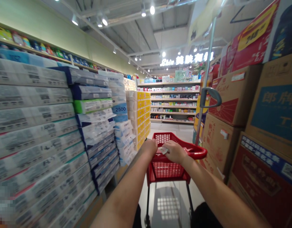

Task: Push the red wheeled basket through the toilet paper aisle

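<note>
A red shopping cart (169, 171) with a mesh basket stands in front of me in the aisle. My left hand (149, 146) is closed round the left part of its handle. Closed over the middle of the handle, my right hand (173, 151) also has a small whitish crumpled piece (164, 150) at its fingers; what that piece is, I cannot make out. The handle's red right end (199, 152) shows beyond my right wrist. No goods can be made out in the basket.
Stacked tissue packs (39, 126) line the left side, with yellow-and-white packs (142, 114) further on. Cartons (222, 139) and a metal pole (207, 72) with a grey loop stand close on the right. Stocked shelves (172, 109) cross the far end.
</note>
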`<state>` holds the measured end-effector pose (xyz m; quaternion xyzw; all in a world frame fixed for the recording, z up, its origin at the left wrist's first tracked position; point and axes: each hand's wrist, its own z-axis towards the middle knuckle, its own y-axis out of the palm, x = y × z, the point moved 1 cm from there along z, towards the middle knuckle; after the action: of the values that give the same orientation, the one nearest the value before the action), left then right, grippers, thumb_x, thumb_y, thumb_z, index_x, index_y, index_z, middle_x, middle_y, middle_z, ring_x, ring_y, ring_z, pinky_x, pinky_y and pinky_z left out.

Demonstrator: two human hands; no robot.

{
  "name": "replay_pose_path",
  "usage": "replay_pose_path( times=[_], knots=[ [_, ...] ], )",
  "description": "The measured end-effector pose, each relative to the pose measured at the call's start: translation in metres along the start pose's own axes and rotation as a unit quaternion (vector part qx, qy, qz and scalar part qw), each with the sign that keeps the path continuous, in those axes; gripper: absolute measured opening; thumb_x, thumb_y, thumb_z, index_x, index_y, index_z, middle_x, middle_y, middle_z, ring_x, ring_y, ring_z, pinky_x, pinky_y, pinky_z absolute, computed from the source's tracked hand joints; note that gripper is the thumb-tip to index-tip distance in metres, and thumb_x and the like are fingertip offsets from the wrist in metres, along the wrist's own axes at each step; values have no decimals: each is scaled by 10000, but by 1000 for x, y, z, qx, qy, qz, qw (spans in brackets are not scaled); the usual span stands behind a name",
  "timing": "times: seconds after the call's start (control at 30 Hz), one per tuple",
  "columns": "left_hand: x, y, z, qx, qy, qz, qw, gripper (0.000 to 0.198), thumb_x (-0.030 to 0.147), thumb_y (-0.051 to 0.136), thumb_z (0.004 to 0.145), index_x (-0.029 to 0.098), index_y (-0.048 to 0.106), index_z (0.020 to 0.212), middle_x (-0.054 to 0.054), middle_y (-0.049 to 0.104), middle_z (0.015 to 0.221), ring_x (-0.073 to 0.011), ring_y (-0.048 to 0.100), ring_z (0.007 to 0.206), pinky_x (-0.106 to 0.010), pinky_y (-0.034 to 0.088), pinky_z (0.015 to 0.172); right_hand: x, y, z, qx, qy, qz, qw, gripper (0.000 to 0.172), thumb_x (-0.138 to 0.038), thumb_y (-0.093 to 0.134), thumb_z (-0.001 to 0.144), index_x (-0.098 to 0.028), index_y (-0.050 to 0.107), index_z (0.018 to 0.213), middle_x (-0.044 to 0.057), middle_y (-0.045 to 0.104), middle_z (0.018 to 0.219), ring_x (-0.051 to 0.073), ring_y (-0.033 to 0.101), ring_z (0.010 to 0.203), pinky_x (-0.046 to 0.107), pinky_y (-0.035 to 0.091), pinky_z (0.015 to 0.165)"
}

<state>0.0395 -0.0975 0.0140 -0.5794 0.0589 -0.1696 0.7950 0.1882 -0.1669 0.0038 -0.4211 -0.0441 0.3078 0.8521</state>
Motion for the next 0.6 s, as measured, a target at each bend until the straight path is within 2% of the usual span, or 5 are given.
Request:
replay_pose_path(
  times=[0.07,0.13,0.3,0.5,0.6],
  knots=[
    [0,0,0,-7,7,-1,1000,438,364,264,955,175,652,1029,-137,687,981,-240,652,913,-316,473,750,7,-1,4,28,93,53,994,134,-219,515,809,-180,584,701,16,606,732,134,520,697,241,402,679],
    [0,0,0,-10,7,-4,1000,438,369,264,954,181,651,1036,-135,687,984,-242,651,919,-319,472,754,14,-1,6,20,153,120,981,186,-278,525,813,-175,578,667,-7,588,671,114,506,631,219,386,609],
    [-1,1,0,-2,2,-1,1000,428,378,288,937,192,664,1020,-136,687,991,-254,652,920,-337,478,756,17,0,4,-56,108,198,973,118,-282,646,706,-166,650,683,-14,618,676,117,534,663,206,387,619],
    [-2,3,1,1,15,-4,1000,435,375,277,936,192,663,1016,-128,698,968,-242,658,906,-334,482,759,11,-2,1,12,156,122,980,172,-228,533,781,-164,616,644,-3,606,653,104,512,613,206,361,582],
    [-2,3,1,3,11,-9,1000,431,374,282,935,191,662,1018,-130,699,971,-241,660,903,-331,485,754,8,-4,0,-7,123,135,983,128,-204,556,757,-166,638,666,2,632,686,111,536,645,206,384,611]
  ],
)
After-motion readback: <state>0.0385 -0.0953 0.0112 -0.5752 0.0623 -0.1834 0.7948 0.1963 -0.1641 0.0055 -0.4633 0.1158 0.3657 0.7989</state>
